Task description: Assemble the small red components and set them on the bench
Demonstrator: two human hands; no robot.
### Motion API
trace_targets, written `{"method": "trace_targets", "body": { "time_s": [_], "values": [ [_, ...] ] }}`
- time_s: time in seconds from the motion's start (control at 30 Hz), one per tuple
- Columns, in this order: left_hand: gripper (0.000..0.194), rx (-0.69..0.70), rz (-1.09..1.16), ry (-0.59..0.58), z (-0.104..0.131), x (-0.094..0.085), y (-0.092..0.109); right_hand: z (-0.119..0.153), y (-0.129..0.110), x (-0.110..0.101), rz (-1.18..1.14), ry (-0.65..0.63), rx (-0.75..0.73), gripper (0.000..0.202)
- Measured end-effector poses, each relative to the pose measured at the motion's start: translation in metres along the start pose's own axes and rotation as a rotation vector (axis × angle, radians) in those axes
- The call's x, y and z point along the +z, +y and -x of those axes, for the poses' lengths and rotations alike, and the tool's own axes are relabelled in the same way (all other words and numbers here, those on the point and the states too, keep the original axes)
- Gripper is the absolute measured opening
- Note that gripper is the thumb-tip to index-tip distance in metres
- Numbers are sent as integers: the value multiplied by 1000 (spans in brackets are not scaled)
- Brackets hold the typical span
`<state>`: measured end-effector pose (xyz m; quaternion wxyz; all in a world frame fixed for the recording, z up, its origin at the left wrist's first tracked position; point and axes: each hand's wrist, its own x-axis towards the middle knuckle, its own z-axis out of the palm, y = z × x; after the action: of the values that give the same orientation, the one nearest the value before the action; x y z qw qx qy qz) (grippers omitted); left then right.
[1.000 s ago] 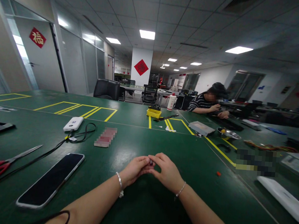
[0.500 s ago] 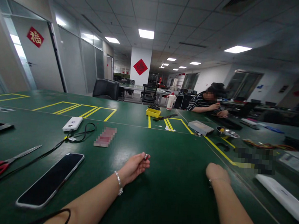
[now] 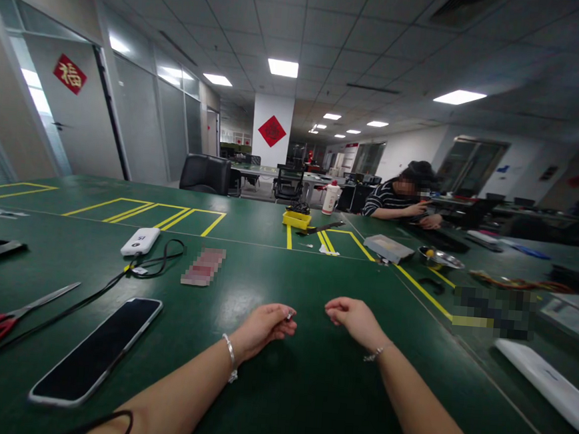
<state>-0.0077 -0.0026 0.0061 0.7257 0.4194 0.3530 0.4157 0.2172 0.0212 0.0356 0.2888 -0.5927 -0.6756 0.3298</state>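
Observation:
My left hand (image 3: 268,324) is above the green table (image 3: 245,274), pinching a small silvery piece (image 3: 290,316) between thumb and fingers; it is too small to name. Facing it across a short gap is my right hand (image 3: 354,316), with thumb and fingertips brought together. Whether anything is in that pinch, I cannot make out. The two hands do not touch. Left of my left forearm lies a phone (image 3: 98,352) with a dark screen, and a black cable crosses that forearm.
Red-handled scissors (image 3: 16,316) and a white power bank (image 3: 140,241) with the black cable lie on the left. A blurred pinkish card (image 3: 204,267) is ahead. Farther off stand a yellow box (image 3: 297,219) and a white bottle (image 3: 330,199). A person (image 3: 401,196) sits at the far right.
My right hand has swung left from the table's right side to face my left hand. My left hand has shifted slightly right, still pinching the small piece.

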Motion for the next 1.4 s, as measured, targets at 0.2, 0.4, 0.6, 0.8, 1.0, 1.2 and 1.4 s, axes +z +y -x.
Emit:
{"method": "trace_targets", "body": {
  "time_s": [0.2, 0.4, 0.6, 0.8, 1.0, 1.2, 1.4],
  "values": [
    [23, 26, -150, -45, 1, 5, -2, 16, -41, 46, -146, 110, -249, 13],
    [22, 49, -145, -48, 1, 5, -2, 22, -45, 60, 66, 200, -534, 20],
    [24, 88, -97, -15, -2, 2, -6, 29, -47, 61, 176, 194, -636, 24],
    [23, 96, -24, 30, -3, 2, -7, 30, -46, 70, 313, 227, -704, 29],
    [24, 87, -23, 2, -1, 5, -4, 31, -45, 76, 369, 305, -701, 26],
    [25, 82, -37, -23, -2, 4, -6, 33, -45, 78, 459, 383, -718, 26],
    [23, 49, -27, -14, -3, 4, -5, 32, -43, 78, 575, 394, -774, 34]
  ]
}}
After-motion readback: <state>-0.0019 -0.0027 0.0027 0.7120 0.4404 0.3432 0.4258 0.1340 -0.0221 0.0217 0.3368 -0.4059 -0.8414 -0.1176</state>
